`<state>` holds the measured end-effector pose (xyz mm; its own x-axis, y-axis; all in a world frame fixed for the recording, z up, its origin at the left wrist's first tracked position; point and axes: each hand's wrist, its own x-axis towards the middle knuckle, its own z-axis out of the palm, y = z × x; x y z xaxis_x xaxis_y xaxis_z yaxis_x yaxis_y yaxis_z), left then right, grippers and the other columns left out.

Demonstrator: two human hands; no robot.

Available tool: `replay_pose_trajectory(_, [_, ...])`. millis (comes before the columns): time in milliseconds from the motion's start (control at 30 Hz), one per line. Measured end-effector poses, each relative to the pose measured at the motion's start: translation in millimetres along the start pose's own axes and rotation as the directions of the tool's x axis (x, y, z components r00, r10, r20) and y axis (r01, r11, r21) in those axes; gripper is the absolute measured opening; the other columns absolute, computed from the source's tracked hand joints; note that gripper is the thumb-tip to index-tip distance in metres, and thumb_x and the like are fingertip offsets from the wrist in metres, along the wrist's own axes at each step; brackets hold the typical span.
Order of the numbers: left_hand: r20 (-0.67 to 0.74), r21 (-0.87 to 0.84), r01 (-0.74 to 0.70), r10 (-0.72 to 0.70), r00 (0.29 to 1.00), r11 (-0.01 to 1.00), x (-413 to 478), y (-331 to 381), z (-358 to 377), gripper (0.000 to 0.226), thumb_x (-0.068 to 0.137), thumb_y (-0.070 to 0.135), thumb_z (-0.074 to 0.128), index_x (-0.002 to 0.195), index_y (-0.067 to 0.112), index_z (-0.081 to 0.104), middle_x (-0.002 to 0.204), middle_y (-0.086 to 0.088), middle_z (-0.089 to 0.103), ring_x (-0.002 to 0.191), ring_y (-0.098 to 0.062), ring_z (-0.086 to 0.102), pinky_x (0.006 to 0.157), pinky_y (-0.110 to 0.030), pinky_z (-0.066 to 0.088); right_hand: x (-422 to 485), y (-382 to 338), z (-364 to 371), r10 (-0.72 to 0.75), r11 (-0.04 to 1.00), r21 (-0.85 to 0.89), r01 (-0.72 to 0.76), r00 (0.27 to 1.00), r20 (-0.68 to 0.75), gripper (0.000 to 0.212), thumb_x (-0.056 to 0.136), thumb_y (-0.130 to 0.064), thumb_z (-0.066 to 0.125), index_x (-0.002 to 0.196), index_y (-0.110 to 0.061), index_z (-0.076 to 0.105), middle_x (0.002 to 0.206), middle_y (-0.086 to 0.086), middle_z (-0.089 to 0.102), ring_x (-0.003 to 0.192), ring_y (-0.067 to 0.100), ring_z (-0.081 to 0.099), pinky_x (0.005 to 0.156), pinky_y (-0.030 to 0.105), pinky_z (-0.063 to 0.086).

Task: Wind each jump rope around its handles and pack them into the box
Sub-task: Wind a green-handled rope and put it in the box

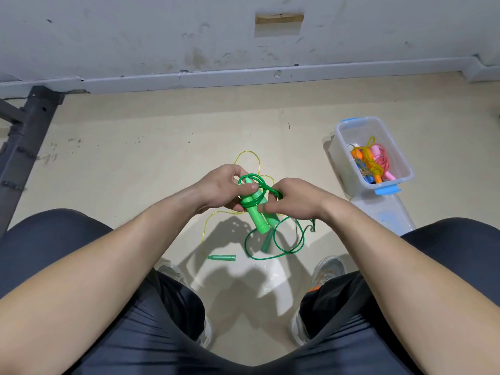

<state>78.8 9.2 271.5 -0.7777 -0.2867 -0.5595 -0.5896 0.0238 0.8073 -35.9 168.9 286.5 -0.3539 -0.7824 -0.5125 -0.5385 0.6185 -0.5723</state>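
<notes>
Left of the clear box (343, 143), which holds wound ropes (370, 161), the left hand (221, 189) grips the green jump rope's paired handles (255, 216), with the thumb pressed on them. The right hand (293, 200) pinches its green cord (270, 256) beside them. A yellow-corded rope (221, 257) lies on the floor, farther left of the box.

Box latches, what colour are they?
Light blue. The box latches sit on the clear plastic box, best seen in the head view.

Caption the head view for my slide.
Left hand grips green jump rope handles while right hand wraps the cord around them; clear box of packed ropes nearby.
</notes>
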Motion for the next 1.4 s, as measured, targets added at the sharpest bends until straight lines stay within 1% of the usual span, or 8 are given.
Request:
replay_pose_trajectory(167, [0.058,-0.050,0.018,-0.015,0.998,0.999,-1.2,-2.8,0.4,0.010,0.098,0.021,0.066,0.099,0.015,0.059,0.074,-0.004,0.073,0.072,-0.022,0.072,0.075,-0.032,0.062,3.2,8.1,-9.6,-0.040,0.991,0.117,0.061,0.985,-0.168,0.030,0.076,-0.045,0.084,0.085,-0.022,0.068,0.065,-0.010,0.052,0.055,0.006,0.046,0.054,0.026,0.034])
replay_pose_trajectory(333, [0.045,-0.187,0.038,-0.030,0.999,0.982,-1.4,-2.0,4.9,0.014,0.100,0.020,0.062,0.105,0.008,0.057,0.088,-0.013,0.074,0.077,-0.025,0.074,0.072,-0.030,0.063,2.6,6.9,-8.9,-0.059,0.988,0.123,0.090,0.969,-0.239,0.037,0.068,-0.043,0.090,0.085,-0.022,0.066,0.068,-0.010,0.054,0.061,0.009,0.047,0.054,0.028,0.034])
replay_pose_trajectory(500, [0.005,-0.296,0.034,-0.034,0.999,0.955,-2.1,0.3,10.4,0.010,0.100,0.018,0.063,0.102,0.012,0.055,0.084,-0.011,0.074,0.075,-0.028,0.075,0.070,-0.030,0.063,3.3,3.7,-7.4,-0.051,0.992,0.086,0.089,0.929,-0.368,0.039,0.067,-0.057,0.086,0.084,-0.028,0.065,0.060,-0.010,0.047,0.058,0.008,0.044,0.053,0.031,0.030])
replay_pose_trajectory(733, [-0.013,-0.251,0.037,-0.042,0.999,0.967,-1.7,-5.9,15.3,0.014,0.097,0.016,0.067,0.102,0.010,0.055,0.089,-0.012,0.073,0.079,-0.025,0.075,0.071,-0.031,0.063,3.2,4.6,-9.0,-0.038,0.999,0.015,0.045,0.949,-0.313,0.034,0.068,-0.052,0.087,0.081,-0.026,0.069,0.062,-0.010,0.052,0.060,0.009,0.049,0.055,0.030,0.036])
replay_pose_trajectory(900, [0.031,-0.090,0.021,-0.018,0.999,0.996,-2.5,-10.5,19.9,0.008,0.098,0.015,0.065,0.096,0.013,0.057,0.086,-0.010,0.072,0.081,-0.021,0.073,0.079,-0.033,0.062,2.6,12.9,-21.8,-0.004,0.983,0.179,0.041,0.980,-0.201,0.018,0.085,-0.028,0.080,0.082,-0.011,0.078,0.060,-0.006,0.056,0.049,0.001,0.043,0.048,0.017,0.032])
replay_pose_trajectory(1000, [0.024,-0.068,0.070,-0.068,0.997,0.995,-2.8,-10.5,22.4,0.008,0.098,0.015,0.065,0.099,0.012,0.059,0.086,-0.010,0.072,0.076,-0.018,0.073,0.071,-0.028,0.061,1.3,11.7,-20.6,0.039,0.971,0.239,0.004,0.984,-0.177,0.014,0.085,-0.024,0.078,0.081,-0.011,0.078,0.055,-0.011,0.055,0.049,0.001,0.044,0.046,0.014,0.031])
replay_pose_trajectory(1233, [-0.006,-0.033,0.182,-0.182,0.983,0.983,-4.2,-4.9,23.2,0.009,0.096,0.010,0.068,0.091,0.013,0.060,0.080,-0.011,0.071,0.066,-0.023,0.074,0.059,-0.025,0.060,1.1,-2.5,-13.8,0.087,0.954,0.298,-0.004,0.960,-0.265,0.024,0.082,-0.020,0.072,0.080,0.004,0.072,0.051,-0.003,0.041,0.046,0.009,0.031,0.043,0.021,0.026])
replay_pose_trajectory(1400, [-0.001,-0.160,0.192,-0.195,0.981,0.968,-8.1,5.3,18.2,0.010,0.095,0.005,0.068,0.098,0.009,0.060,0.084,-0.014,0.072,0.060,-0.021,0.074,0.052,-0.022,0.057,0.3,-5.8,-18.4,0.160,0.907,0.422,-0.004,0.929,-0.335,0.023,0.083,-0.016,0.072,0.080,0.006,0.071,0.048,-0.004,0.035,0.043,0.010,0.029,0.047,0.024,0.026])
